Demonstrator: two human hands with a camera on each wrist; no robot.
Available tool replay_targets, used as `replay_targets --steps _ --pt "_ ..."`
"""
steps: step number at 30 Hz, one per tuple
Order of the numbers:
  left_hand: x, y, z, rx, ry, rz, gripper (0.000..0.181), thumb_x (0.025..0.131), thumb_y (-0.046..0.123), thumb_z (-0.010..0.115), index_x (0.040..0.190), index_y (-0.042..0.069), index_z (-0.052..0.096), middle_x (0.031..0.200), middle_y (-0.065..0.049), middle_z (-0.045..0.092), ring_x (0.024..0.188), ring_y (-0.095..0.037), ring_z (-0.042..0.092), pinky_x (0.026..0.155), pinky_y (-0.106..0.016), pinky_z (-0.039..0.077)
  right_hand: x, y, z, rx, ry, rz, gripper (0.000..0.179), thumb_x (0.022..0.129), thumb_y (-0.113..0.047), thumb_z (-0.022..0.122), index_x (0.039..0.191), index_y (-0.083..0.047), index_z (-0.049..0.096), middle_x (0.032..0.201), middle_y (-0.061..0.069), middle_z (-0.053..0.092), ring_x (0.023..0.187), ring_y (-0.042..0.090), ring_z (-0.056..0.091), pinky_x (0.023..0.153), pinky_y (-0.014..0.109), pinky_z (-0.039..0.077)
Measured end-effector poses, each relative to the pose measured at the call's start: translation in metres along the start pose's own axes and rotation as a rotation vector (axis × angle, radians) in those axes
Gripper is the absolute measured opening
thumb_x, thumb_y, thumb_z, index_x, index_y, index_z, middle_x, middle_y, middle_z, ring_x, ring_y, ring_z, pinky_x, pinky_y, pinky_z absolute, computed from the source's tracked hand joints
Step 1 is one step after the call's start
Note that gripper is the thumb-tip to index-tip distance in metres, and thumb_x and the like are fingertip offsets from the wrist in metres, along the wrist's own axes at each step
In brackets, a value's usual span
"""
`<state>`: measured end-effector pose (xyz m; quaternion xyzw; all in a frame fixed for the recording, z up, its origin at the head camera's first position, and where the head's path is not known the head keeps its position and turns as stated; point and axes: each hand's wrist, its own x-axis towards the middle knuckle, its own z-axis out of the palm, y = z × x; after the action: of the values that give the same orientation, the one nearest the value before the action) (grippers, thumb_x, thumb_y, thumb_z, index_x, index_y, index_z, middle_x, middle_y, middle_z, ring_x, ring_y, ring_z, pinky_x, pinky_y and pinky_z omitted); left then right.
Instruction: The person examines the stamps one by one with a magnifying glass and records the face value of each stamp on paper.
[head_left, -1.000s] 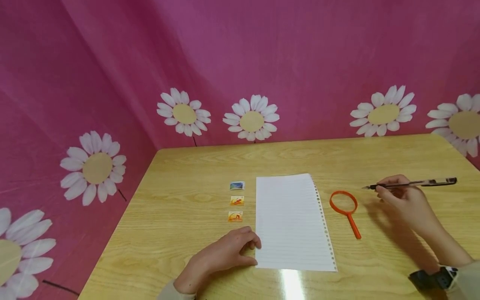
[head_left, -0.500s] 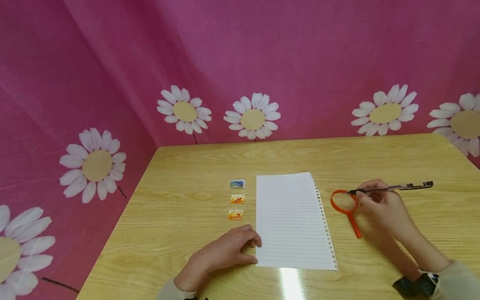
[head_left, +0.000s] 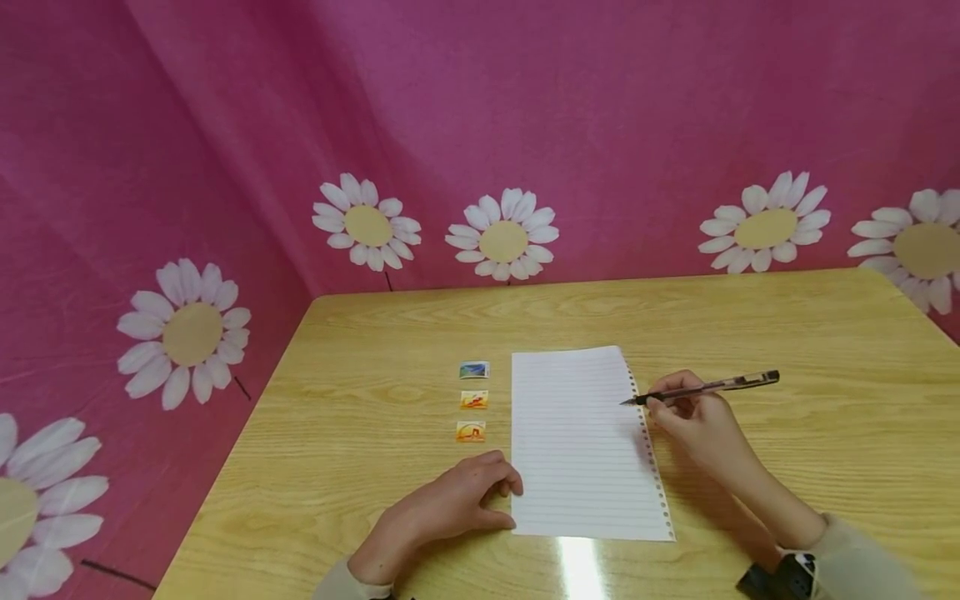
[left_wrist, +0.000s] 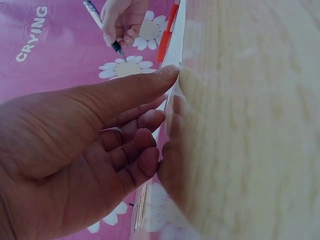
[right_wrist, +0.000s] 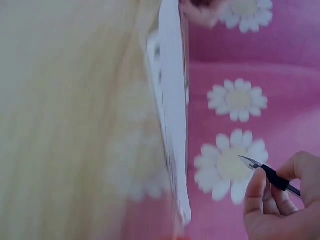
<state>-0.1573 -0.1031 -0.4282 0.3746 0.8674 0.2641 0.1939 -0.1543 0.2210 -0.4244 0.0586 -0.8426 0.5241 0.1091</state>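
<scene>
Pen [head_left: 735, 383] | pinched in right grip [head_left: 701, 421] | rear hidden, right wrist view | left grip [head_left: 453, 502] relaxed, touching paper [head_left: 577, 450]

Wears a pale beige left sleeve [head_left: 352, 583] and a matching right sleeve [head_left: 858, 562]. Bears a blocky black wrist device [head_left: 783, 577] with small white markings [head_left: 805, 560] at that sleeve's edge. Leaves left hand [head_left: 461, 502] and right hand [head_left: 701, 425] bare.
</scene>
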Motion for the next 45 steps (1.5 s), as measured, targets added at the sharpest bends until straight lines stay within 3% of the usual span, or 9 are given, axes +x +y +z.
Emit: replay_targets --steps 5,9,13,24,36,45 --pt "0.000 -0.001 0.001 -0.006 0.001 0.002 0.025 0.083 0.021 0.078 0.104 0.013 0.065 0.090 0.005 0.053 0.079 -0.003 0.044 0.072 -0.012 0.039 0.001 -0.013 0.021 0.037 -0.054 0.034 0.013 0.092 -0.003 0.063 0.102 0.004 0.057 0.089 0.003 0.060 0.076 -0.003 0.053 0.067 0.016 0.049" --pt "0.001 -0.001 0.001 -0.003 -0.006 -0.008 0.025 0.083 0.021 0.078 0.103 0.013 0.065 0.090 0.006 0.053 0.080 -0.003 0.044 0.073 -0.012 0.039 0.002 -0.020 0.030 0.056 -0.079 0.076 0.015 0.091 -0.004 0.064 0.103 0.002 0.057 0.088 -0.003 0.059 0.076 -0.002 0.052 0.067 0.016 0.047" --pt "0.002 -0.001 0.000 -0.010 -0.015 -0.031 0.025 0.083 0.021 0.078 0.103 0.014 0.065 0.090 0.006 0.052 0.080 -0.002 0.044 0.074 -0.012 0.040 0.003 -0.024 0.038 0.091 -0.083 0.067 0.016 0.090 -0.002 0.065 0.102 0.004 0.057 0.084 -0.006 0.058 0.072 -0.002 0.053 0.065 0.017 0.047" --pt "0.001 -0.003 0.000 -0.022 -0.018 -0.026 0.025 0.084 0.022 0.077 0.104 0.014 0.065 0.092 0.007 0.053 0.082 -0.001 0.046 0.077 -0.013 0.042 0.006 -0.031 0.056 0.171 -0.129 0.090 0.017 0.091 -0.003 0.065 0.103 0.005 0.055 0.089 0.009 0.061 0.072 -0.001 0.057 0.066 0.018 0.050" --pt "0.003 -0.003 0.000 -0.010 -0.019 -0.023 0.025 0.084 0.021 0.078 0.105 0.014 0.065 0.094 0.007 0.055 0.084 0.000 0.048 0.079 -0.012 0.043 0.012 -0.034 0.074 0.199 -0.152 0.070 0.015 0.089 0.002 0.064 0.099 0.007 0.054 0.087 0.012 0.061 0.071 0.000 0.059 0.066 0.019 0.052" --pt "0.002 -0.004 0.000 -0.022 -0.015 -0.014 0.025 0.084 0.020 0.078 0.104 0.014 0.065 0.093 0.006 0.055 0.083 0.000 0.047 0.079 -0.012 0.043 0.020 -0.031 0.086 0.149 -0.147 0.105 0.014 0.090 0.000 0.063 0.099 0.006 0.055 0.085 0.010 0.062 0.068 -0.002 0.057 0.065 0.019 0.049"
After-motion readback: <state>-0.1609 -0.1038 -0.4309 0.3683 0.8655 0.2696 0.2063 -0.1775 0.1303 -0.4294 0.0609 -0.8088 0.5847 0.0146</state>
